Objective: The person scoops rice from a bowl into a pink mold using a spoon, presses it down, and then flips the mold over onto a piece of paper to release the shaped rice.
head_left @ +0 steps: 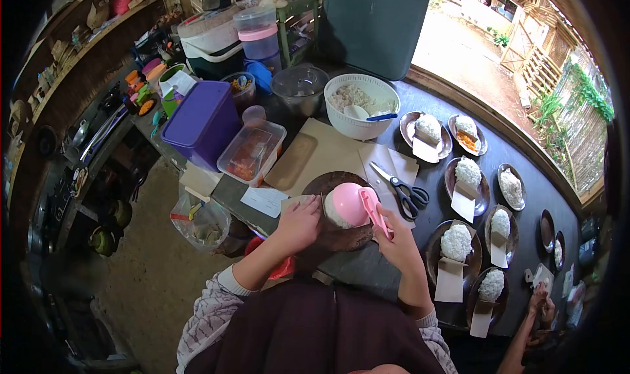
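Gripping a pink mould (346, 204), the right hand (396, 233) holds it inverted.

Mould (348, 204): on plate (337, 240), front centre.
Scissors (401, 191): just right of mould.
Bowl (362, 105): behind scissors.
Tub (251, 152): behind plate, to the left.
Box (202, 121): left of tub.
Rice plates (428, 252): right, in two rows.

Daylight enters from open side at right; left shelves dim. Strong fisheye bending, black corners. Focus sharp centrally, soft at edges.
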`<state>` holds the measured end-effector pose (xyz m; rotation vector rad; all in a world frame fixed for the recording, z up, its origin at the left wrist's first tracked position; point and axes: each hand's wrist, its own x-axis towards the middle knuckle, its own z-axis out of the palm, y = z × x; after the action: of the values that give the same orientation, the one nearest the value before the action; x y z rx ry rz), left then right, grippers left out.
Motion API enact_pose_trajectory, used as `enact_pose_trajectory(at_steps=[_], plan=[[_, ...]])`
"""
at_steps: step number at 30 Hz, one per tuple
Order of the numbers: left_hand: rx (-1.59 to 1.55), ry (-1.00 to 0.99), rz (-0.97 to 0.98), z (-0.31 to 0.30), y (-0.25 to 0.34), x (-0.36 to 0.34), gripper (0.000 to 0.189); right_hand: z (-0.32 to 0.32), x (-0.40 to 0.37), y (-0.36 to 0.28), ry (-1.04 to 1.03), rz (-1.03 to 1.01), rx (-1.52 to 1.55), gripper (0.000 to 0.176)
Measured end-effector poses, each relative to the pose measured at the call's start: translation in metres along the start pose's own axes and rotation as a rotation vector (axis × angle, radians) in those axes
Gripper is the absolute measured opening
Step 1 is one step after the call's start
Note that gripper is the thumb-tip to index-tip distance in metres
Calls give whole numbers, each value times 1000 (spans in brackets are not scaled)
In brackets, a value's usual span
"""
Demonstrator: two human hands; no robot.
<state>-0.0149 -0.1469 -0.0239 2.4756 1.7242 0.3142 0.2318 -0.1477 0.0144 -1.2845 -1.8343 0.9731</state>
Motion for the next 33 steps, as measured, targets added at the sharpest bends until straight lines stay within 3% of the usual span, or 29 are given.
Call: enact_pose_trajectory(at_steps=[7, 12, 20, 33], plan=[[-30, -1, -6, -3, -4, 6, 41, -3, 0, -15, 116, -157, -100, 39], [85, 123, -21, -16, 7, 1, 32, -1, -3, -19, -1, -150, -244, 38], [137, -72, -58, -20, 7, 0, 33, 9, -2, -16, -14, -174, -369, 38], [126, -56, -49, -17, 9, 3, 28, 14, 0, -12, 38, -220, -413, 42]])
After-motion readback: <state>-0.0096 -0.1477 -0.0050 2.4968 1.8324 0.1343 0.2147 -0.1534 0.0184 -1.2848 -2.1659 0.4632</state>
